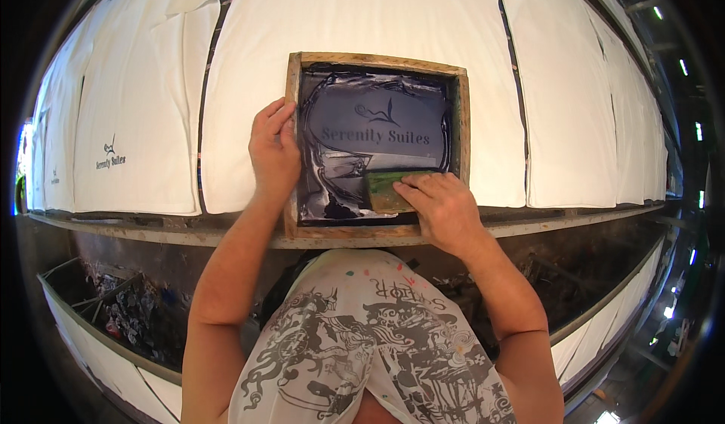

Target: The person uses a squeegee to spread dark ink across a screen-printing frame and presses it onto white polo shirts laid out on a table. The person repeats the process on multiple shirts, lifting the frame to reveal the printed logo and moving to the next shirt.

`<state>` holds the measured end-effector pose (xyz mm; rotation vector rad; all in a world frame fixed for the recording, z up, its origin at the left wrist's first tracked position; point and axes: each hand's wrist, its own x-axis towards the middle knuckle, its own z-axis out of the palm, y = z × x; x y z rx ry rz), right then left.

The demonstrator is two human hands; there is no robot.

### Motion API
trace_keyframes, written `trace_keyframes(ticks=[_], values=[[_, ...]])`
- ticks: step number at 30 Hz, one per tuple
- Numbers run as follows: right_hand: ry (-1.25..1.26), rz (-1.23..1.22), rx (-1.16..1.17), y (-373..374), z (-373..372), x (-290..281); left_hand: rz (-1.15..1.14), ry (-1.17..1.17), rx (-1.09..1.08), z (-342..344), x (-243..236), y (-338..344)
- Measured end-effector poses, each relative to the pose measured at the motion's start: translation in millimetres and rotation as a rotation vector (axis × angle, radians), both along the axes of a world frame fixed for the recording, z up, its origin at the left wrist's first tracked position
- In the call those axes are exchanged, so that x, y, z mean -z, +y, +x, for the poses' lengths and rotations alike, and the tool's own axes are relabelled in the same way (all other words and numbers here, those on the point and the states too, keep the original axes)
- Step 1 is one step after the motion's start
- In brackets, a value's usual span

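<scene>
A wooden screen-printing frame point(355, 231) lies flat on a white cloth, with dark ink smeared around the inside edges of its mesh point(325, 114). A design of a curved figure above lettering shows through the mesh. My left hand point(273, 152) grips the left side of the frame, its fingertips at the wooden edge. Inside the frame, at the lower right, my right hand point(445, 209) holds a green squeegee point(384, 191) against the mesh. The squeegee's lower edge is hidden from this view.
White cloths point(362, 16) are laid side by side along the long table, with dark gaps between them. One printed cloth point(143, 122) lies to the left. The table's front edge point(189, 230) runs before me. Behind me is another rail with white cloths point(136, 379).
</scene>
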<state>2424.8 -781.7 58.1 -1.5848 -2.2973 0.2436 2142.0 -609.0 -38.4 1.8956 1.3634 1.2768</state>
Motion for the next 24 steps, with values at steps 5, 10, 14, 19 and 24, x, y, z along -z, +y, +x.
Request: trace_keyframes(ticks=[5,10,14,19,24], values=[[0.037,-0.286,-0.045,61,-5,-30,0.006,-0.067,0.009,1,0,1],[0.047,-0.095,0.028,143,-24,-12,0.004,-0.104,0.029,3,4,3],[0.045,0.106,0.028,142,-35,19,-0.033,-0.127,0.034,2,5,0],[-0.054,0.07,-0.012,71,-67,17,-0.056,-0.114,0.02,-2,4,-2],[-0.013,0.009,-0.038,45,-70,5,-0.08,-0.174,0.023,1,2,0]])
